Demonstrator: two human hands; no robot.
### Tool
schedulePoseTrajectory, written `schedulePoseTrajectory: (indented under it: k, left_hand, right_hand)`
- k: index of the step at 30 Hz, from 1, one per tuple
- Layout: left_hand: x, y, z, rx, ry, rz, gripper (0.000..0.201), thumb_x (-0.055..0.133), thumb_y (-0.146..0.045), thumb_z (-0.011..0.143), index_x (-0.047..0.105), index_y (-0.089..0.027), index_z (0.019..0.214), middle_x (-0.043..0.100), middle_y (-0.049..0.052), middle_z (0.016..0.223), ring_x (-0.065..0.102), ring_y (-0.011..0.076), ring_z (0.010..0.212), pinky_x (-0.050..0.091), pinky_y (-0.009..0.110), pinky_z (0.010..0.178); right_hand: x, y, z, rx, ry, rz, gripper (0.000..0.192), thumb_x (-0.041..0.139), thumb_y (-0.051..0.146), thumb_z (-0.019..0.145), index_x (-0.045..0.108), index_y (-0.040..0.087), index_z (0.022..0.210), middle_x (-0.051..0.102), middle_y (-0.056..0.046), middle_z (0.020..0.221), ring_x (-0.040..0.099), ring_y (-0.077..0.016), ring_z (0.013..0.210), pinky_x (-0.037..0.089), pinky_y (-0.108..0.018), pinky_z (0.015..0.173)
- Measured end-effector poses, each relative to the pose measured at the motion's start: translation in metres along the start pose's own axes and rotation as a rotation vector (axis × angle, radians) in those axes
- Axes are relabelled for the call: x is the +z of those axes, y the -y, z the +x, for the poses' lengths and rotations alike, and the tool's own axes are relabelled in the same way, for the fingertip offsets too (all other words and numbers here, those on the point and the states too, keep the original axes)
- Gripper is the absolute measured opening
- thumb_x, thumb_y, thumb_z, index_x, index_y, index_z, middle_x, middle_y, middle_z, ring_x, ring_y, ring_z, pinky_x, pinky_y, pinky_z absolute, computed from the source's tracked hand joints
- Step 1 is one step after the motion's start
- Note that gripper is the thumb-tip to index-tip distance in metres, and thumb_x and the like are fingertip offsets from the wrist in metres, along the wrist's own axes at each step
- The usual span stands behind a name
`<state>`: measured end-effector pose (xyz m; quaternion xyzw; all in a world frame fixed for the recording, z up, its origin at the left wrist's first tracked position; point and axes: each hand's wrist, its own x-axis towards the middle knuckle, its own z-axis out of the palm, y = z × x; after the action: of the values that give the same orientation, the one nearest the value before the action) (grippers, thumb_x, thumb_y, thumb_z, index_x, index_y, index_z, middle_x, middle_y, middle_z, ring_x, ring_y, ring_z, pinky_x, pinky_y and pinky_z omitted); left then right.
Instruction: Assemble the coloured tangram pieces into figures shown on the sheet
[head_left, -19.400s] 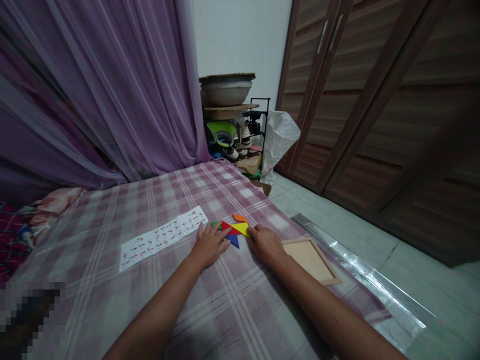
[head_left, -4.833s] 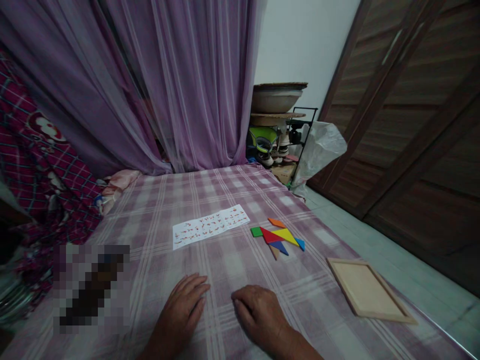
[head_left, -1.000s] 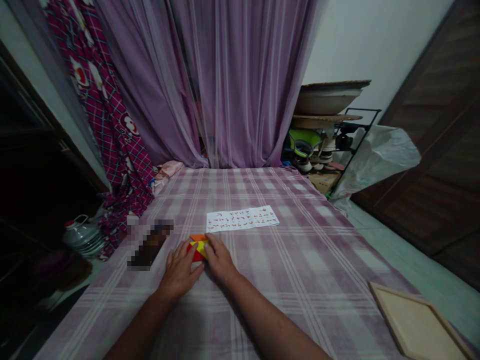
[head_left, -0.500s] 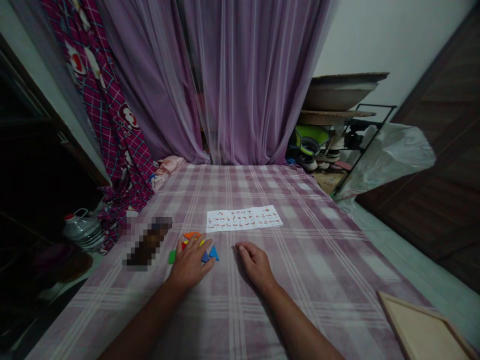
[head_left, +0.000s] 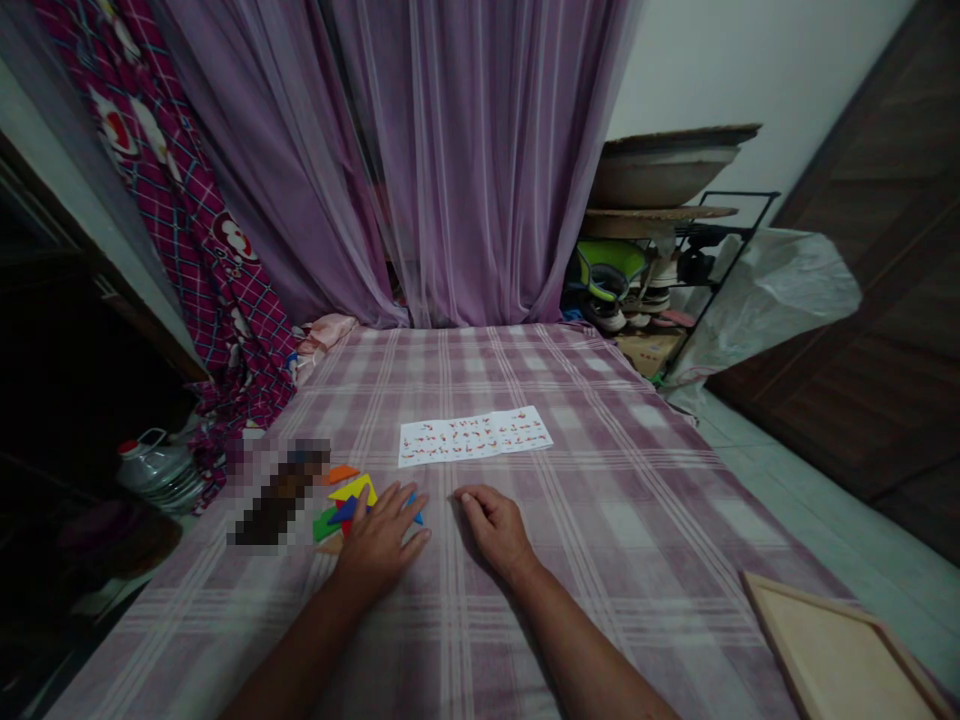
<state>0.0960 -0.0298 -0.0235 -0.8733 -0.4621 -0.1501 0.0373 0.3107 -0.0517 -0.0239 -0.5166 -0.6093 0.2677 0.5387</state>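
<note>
While the left hand (head_left: 379,545) lay flat, fingers spread wide over the coloured puzzle pieces (head_left: 346,497) at its ten o'clock, the right hand (head_left: 495,530) rested palm-down at three o'clock, loosely open and holding nothing, on the bed (head_left: 600,520).

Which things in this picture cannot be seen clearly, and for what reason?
All in the head view:
- Colored puzzle pieces: the left hand lies over some of them, so their count and layout cannot be told.
- Paper sheet: its red figures are too small to read.
- Dark object beside the pieces: pixelated, cannot be identified.
- Wooden tray: cut off by the bottom edge.
- Right hand: the palm is down, so its underside is hidden.
</note>
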Motion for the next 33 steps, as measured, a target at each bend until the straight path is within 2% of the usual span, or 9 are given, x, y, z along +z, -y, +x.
schedulePoseTrajectory:
  k: [3, 8, 13, 17, 19, 23, 33]
  left_hand:
    - [0.002, 0.002, 0.007, -0.067, 0.001, 0.033, 0.040, 0.044, -0.031, 0.095, 0.060, -0.028, 0.131, 0.060, 0.008, 0.137, 0.052, 0.0294, 0.130, 0.023, 0.058, 0.115]
    - [-0.011, 0.019, 0.008, -0.206, 0.040, 0.122, 0.044, 0.041, -0.021, 0.091, 0.062, -0.023, 0.130, 0.056, 0.012, 0.141, 0.048, 0.0316, 0.133, 0.027, 0.058, 0.113]
    - [-0.021, 0.031, -0.015, -0.358, 0.044, 0.117, 0.050, 0.045, -0.039, 0.093, 0.053, -0.020, 0.138, 0.051, 0.013, 0.145, 0.043, 0.0308, 0.137, 0.028, 0.056, 0.113]
    - [-0.016, 0.045, -0.041, -0.443, -0.022, 0.128, 0.056, 0.051, -0.046, 0.088, 0.053, -0.017, 0.137, 0.048, 0.015, 0.147, 0.040, 0.0338, 0.138, 0.028, 0.059, 0.113]
    - [-0.012, 0.052, -0.049, -0.430, -0.079, 0.111, 0.057, 0.051, -0.047, 0.088, 0.054, -0.016, 0.135, 0.049, 0.016, 0.146, 0.042, 0.0336, 0.137, 0.033, 0.055, 0.112]
    - [-0.004, 0.061, -0.052, -0.305, -0.179, 0.054, 0.050, 0.048, -0.046, 0.090, 0.058, -0.017, 0.130, 0.052, 0.016, 0.143, 0.047, 0.0319, 0.133, 0.041, 0.047, 0.109]
    - [-0.001, 0.067, -0.050, -0.191, -0.239, -0.003, 0.039, 0.048, -0.042, 0.091, 0.068, -0.020, 0.117, 0.066, 0.013, 0.125, 0.059, 0.0312, 0.119, 0.049, 0.050, 0.103]
  right_hand:
    - [0.000, 0.001, 0.000, 0.003, 0.007, -0.008, 0.028, 0.049, 0.031, 0.089, 0.074, 0.020, 0.086, 0.075, -0.006, 0.084, 0.070, -0.0198, 0.082, 0.053, -0.030, 0.076]
    - [-0.002, 0.002, -0.001, 0.014, 0.020, -0.006, 0.028, 0.049, 0.031, 0.089, 0.074, 0.020, 0.086, 0.076, -0.007, 0.086, 0.071, -0.0208, 0.083, 0.054, -0.031, 0.077]
    - [-0.003, 0.002, -0.001, 0.020, 0.035, 0.005, 0.028, 0.049, 0.033, 0.089, 0.074, 0.021, 0.086, 0.075, -0.007, 0.087, 0.071, -0.0215, 0.084, 0.054, -0.032, 0.078]
    - [-0.002, 0.000, -0.002, 0.030, 0.044, 0.009, 0.029, 0.050, 0.037, 0.089, 0.074, 0.021, 0.087, 0.075, -0.007, 0.087, 0.070, -0.0217, 0.084, 0.054, -0.032, 0.078]
    - [-0.002, -0.001, -0.002, 0.025, 0.055, 0.002, 0.029, 0.050, 0.037, 0.090, 0.074, 0.020, 0.087, 0.075, -0.007, 0.087, 0.070, -0.0216, 0.084, 0.054, -0.032, 0.078]
    - [-0.002, 0.001, -0.003, 0.004, 0.066, -0.036, 0.028, 0.049, 0.034, 0.090, 0.074, 0.020, 0.086, 0.075, -0.007, 0.086, 0.070, -0.0215, 0.082, 0.054, -0.032, 0.076]
    - [-0.001, 0.003, -0.003, -0.046, 0.108, -0.125, 0.026, 0.049, 0.028, 0.090, 0.073, 0.021, 0.087, 0.075, -0.007, 0.086, 0.069, -0.0207, 0.083, 0.053, -0.032, 0.077]
